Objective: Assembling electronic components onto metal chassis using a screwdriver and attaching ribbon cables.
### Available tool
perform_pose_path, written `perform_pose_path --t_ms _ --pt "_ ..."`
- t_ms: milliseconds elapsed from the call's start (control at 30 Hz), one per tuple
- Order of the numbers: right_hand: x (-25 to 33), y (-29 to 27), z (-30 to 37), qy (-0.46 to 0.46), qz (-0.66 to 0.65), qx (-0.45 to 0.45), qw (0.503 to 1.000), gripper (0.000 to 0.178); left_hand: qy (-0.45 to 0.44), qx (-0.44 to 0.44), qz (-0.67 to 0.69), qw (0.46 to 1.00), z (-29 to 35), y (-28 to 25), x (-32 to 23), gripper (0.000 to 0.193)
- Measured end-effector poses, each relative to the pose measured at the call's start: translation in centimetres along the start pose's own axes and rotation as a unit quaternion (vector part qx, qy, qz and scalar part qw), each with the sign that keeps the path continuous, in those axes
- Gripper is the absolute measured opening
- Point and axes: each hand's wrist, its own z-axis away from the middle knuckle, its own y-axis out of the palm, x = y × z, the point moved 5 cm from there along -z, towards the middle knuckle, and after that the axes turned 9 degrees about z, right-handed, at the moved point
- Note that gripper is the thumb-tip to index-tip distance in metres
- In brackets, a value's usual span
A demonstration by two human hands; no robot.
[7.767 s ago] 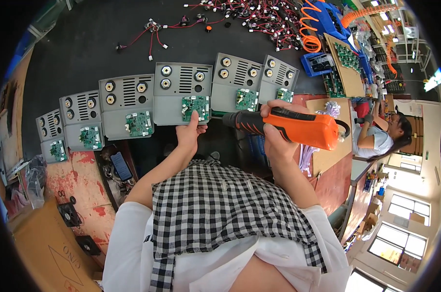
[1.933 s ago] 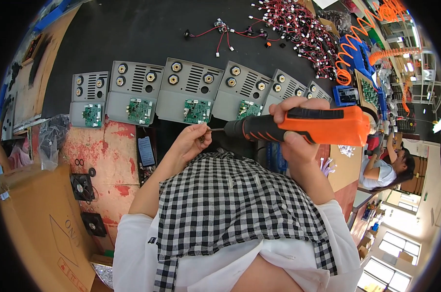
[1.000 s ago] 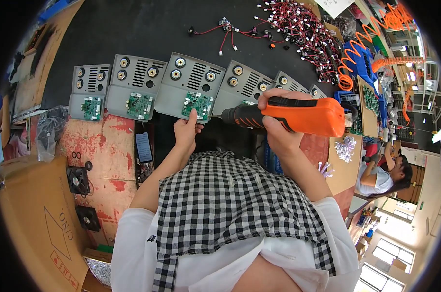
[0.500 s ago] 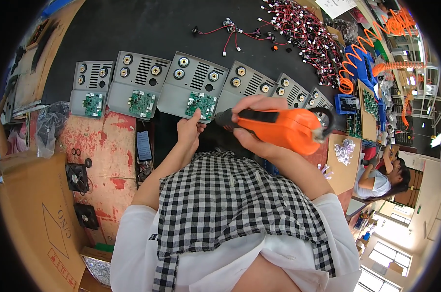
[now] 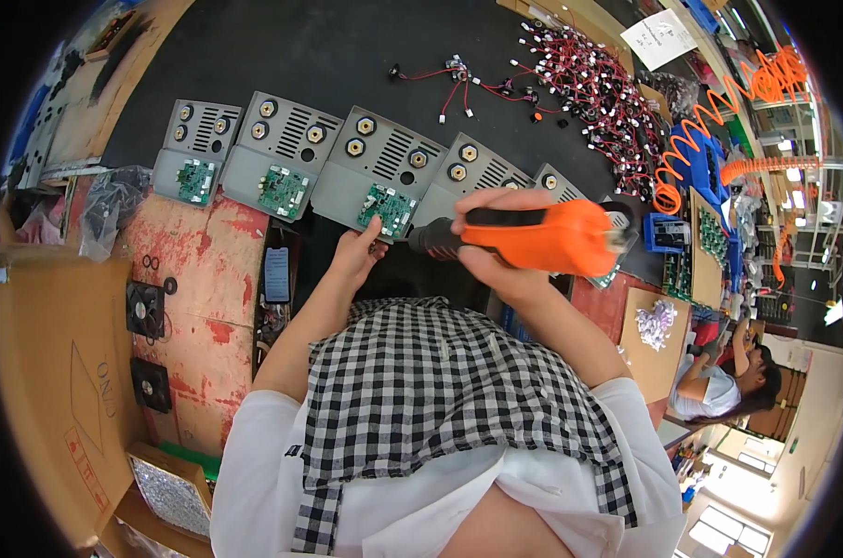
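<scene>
Likely to steady it, my left hand [image 5: 354, 259] pinches the grey panel [image 5: 345, 191] at six o'clock; my right hand [image 5: 512, 279] wraps the orange driver [image 5: 575, 237], nose toward nine o'clock.

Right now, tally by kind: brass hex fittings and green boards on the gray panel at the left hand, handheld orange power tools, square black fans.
Brass hex fittings: 3
Green board: 1
Orange power tool: 1
Square black fans: 2
Total: 7
</scene>
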Motion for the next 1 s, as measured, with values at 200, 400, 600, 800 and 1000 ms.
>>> perform_pose_path --t_ms 200,400,600,800,1000 --pt "0.7 -2.7 0.5 -0.007 -0.015 -0.052 0.999 0.040 -0.040 0.014 0.014 0.999 3.3 -2.3 -1.0 0.024" --pt "0.7 -3.2 1.0 -0.030 -0.081 -0.096 0.992 0.041 -0.020 0.159 0.044 0.986 6.4 3.3 -1.9 0.013" --pt "1.7 -3.5 0.8 -0.038 -0.088 -0.114 0.989 0.042 -0.027 0.182 0.128 0.975 6.1 3.4 -1.5 0.009" --pt "2.0 -4.1 0.6 -0.038 -0.074 -0.139 0.987 0.042 -0.036 0.132 0.156 0.978 5.7 4.1 -1.7 0.011" --pt "1.6 -4.1 0.9 -0.030 -0.080 -0.141 0.986 0.041 -0.036 0.101 0.132 0.985 5.9 4.2 -1.1 0.014"
